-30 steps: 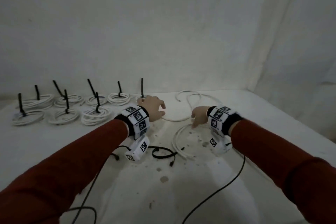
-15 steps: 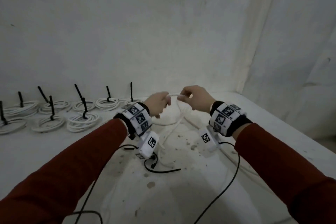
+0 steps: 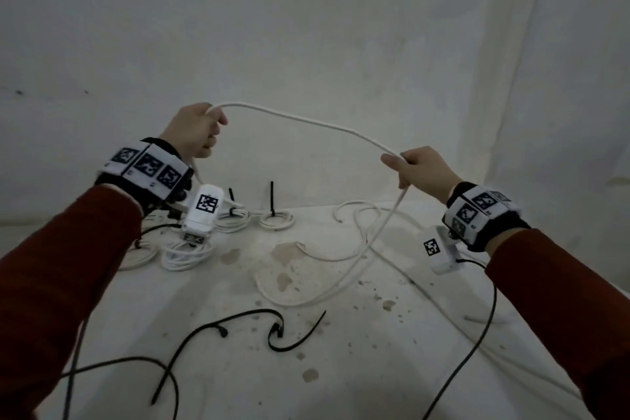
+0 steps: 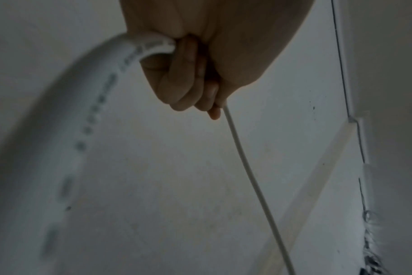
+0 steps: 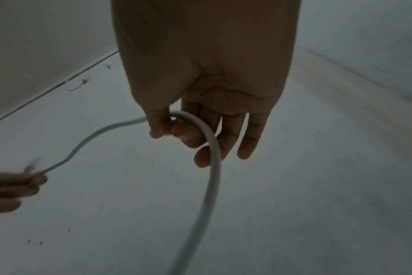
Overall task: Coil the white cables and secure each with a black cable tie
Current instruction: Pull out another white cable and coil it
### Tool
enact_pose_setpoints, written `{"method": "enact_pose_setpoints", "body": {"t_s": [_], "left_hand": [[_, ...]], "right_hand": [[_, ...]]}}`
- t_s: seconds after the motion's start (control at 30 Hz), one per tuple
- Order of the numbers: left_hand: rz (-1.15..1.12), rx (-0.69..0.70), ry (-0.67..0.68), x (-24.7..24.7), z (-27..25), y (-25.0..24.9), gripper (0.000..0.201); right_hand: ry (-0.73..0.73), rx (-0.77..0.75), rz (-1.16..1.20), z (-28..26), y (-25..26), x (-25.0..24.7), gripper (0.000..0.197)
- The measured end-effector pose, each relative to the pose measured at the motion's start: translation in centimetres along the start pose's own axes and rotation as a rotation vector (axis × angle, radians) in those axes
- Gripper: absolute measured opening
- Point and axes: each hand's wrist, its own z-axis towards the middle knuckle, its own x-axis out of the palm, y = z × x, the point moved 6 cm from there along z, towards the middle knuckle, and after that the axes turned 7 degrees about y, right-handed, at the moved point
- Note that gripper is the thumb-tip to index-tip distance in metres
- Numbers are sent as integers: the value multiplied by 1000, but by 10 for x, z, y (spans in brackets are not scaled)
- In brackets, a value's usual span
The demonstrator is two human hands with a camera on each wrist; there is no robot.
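Left hand [image 3: 197,128] fisted on the white cable [image 3: 306,123] near its end, right hand [image 3: 417,167] pinching it further along, remainder trailing over the counter [image 3: 341,368]; best drawn into even loops, slack fed steadily, black cable tie [image 3: 296,334] within reach.

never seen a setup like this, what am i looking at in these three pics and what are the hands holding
No machine here: a person in red sleeves wears cameras. The wide picture comes from the head; the two close-ups come from small cameras strapped under each wrist. The left hand and right hand each grip one white cable, stretched in an arc between them, its rest trailing onto the table. There lie finished coils with upright ties, and loose black cable ties. The thin black leads belong to the wrist cameras.
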Motion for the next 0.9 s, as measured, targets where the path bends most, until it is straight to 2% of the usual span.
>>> {"method": "enact_pose_setpoints", "body": {"t_s": [0.1,0.17,0.23,0.3,0.37,0.43,0.5,0.57,0.63,0.67,0.7,0.8,0.9], "left_hand": [[113,-31,28,-18,-4,12,28],[225,-56,-26,-28,-6,21,27],[358,-71,-99,-38,-8,28,21],[493,-72,-99,-41,-10,32,16],[550,-51,-27,-33,-15,28,31],[552,41,37,-21,-20,12,49],[519,185,93,-8,-27,-14,57],[389,328,153,6,-33,-42,46],[198,418,167,16,-38,-66,20],[146,435,140,18,-38,-75,11],[156,444,87,18,-36,-81,14],[389,523,-103,6,-32,-93,24],[546,633,-215,-5,-33,-103,22]], "right_hand": [[15,-58,384,5,16,0,44],[24,-142,646,11,39,-3,35],[41,-238,739,17,71,-9,24],[25,-342,652,23,108,-16,24],[-29,-453,501,26,145,-19,25],[-71,-548,324,30,180,-14,21],[-68,-602,156,34,208,1,16],[-42,-625,18,36,229,19,12],[-13,-644,-70,35,241,35,12],[-10,-653,-72,34,245,40,14],[-19,-658,-46,33,247,42,15],[-65,-639,59,33,242,39,12],[34,-532,245,35,223,43,12]]}}
